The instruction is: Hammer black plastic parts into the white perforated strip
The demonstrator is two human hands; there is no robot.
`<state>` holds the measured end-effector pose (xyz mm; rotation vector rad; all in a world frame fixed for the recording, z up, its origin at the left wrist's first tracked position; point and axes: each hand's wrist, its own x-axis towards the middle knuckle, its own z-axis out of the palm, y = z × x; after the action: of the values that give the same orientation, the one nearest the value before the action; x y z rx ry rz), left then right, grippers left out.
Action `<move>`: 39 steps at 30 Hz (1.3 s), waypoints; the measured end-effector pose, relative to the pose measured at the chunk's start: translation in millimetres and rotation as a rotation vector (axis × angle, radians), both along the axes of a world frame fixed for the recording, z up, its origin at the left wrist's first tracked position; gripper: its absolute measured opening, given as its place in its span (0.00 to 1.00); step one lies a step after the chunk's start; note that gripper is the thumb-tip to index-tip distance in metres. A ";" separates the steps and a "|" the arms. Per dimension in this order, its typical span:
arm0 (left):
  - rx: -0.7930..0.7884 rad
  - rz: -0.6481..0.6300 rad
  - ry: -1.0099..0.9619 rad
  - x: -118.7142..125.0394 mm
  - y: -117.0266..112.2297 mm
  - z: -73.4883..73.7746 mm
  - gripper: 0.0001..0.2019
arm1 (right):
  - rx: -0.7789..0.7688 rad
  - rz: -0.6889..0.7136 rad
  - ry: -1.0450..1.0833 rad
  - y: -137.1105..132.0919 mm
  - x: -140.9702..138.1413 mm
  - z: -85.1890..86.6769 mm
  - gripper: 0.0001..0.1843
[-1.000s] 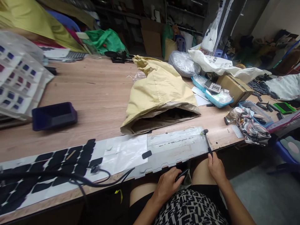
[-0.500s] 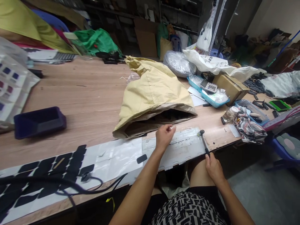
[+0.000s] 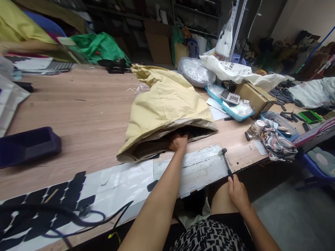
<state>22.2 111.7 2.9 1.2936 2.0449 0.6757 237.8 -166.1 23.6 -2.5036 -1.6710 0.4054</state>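
Observation:
My left hand (image 3: 178, 142) reaches into the mouth of a pale yellow sack (image 3: 170, 97) lying on the table. Its fingertips are lost in the sack's dark opening, so I cannot see whether they hold anything. At the table's front edge my right hand (image 3: 238, 190) is wrapped round the handle of a small hammer (image 3: 227, 163). The hammer's head rests on a clear sheet (image 3: 206, 157) over a white board. Under my left forearm lies a single black rounded piece (image 3: 152, 185), partly covered.
Several black flat pieces (image 3: 69, 188) lie on white paper at the left, with dark cables (image 3: 78, 219) across them. A dark purple tray (image 3: 28, 144) stands beyond. To the right are blue baskets (image 3: 242, 113), a calculator (image 3: 230, 96), a cardboard box (image 3: 255, 97) and a jar (image 3: 255, 129). A co-worker's yellow sleeve (image 3: 23, 24) shows far left.
My left hand has moved forward from in front of the sack into its opening. The right hand keeps hold of the hammer, nearly still. The view has shifted slightly to the right.

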 end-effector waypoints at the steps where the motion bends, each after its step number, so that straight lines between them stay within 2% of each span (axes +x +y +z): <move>1: -0.015 0.032 -0.007 -3.5 -0.7 1.5 0.27 | -0.004 0.000 0.001 0.2 0.0 0.1 0.16; 3: -0.010 0.068 -0.058 -11.1 -5.9 5.8 0.25 | -0.011 -0.003 0.005 1.0 -0.1 0.8 0.16; 5: 0.057 0.013 -0.153 -18.7 -19.1 10.4 0.22 | -0.025 -0.009 0.010 1.8 -0.6 2.1 0.16; 9: 0.248 -0.233 -0.232 -30.8 -68.5 14.2 0.18 | -0.060 -0.023 0.008 3.1 -1.7 6.2 0.16; 12: 0.302 -0.393 -0.200 -35.7 -108.1 11.1 0.14 | -0.071 -0.018 -0.004 3.6 -2.2 8.6 0.15; 16: 0.328 -0.548 -0.075 -35.4 -135.3 6.1 0.09 | -0.070 -0.015 -0.019 4.0 -2.3 8.9 0.16; 19: 0.348 -0.584 0.017 -31.1 -136.8 5.6 0.08 | -0.057 -0.014 -0.018 4.1 -2.8 8.0 0.16; 24: 0.362 -0.591 0.059 -24.2 -130.7 3.8 0.10 | -0.009 -0.026 0.010 3.0 -0.8 8.8 0.16; 28: 0.365 -0.598 0.048 -23.9 -129.2 0.6 0.10 | 0.091 0.021 0.154 0.1 -0.9 10.0 0.18; 31: 0.370 -0.609 0.032 -24.7 -129.2 -0.2 0.09 | 0.136 0.086 0.229 -1.4 -10.9 12.4 0.21; 35: 0.374 -0.588 0.022 -24.7 -128.7 -1.3 0.09 | 0.156 0.200 0.183 -0.6 -31.2 18.8 0.21; 39: 0.376 -0.592 -0.004 -24.5 -128.0 -2.5 0.09 | 0.168 0.245 0.096 2.1 -40.6 20.4 0.22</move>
<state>-2.3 -16.3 0.4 1.9903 1.4427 0.7901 197.2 -164.0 44.0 -2.1357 -1.8939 0.3823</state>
